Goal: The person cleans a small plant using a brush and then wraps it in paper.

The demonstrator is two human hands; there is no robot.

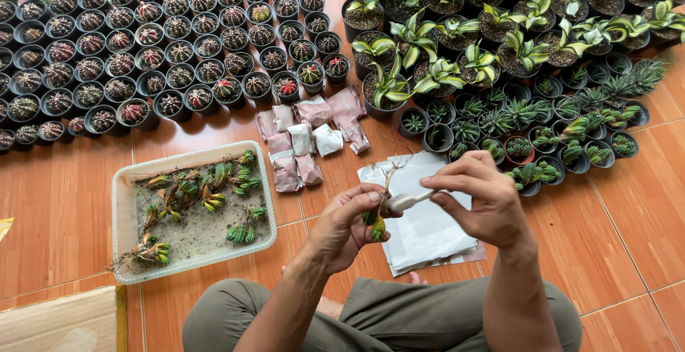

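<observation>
Left hand: we see our left hand (347,225) closed around a small bare-root plantlet (374,222), its green and yellow leaves hanging below our thumb and its pale roots sticking up above it.
Right hand: our right hand (485,199) is pinched shut on a slim white tool (412,199), whose tip touches the plantlet just to the left of our fingers.
Under the hands: a stack of white paper sheets (421,234) lies on the orange tiled floor (628,202), directly beneath both hands.
Left of the left hand: a shallow white tray (123,213) holds sandy soil and more loose plantlets (214,189).
Just beyond the hands: we find folded paper packets (307,138) in pale pink and white.
Far left: rows of black pots with small round cacti (150,56).
Far right: pots of striped green and cream plants (514,42) and small spiky succulents (571,120).
</observation>
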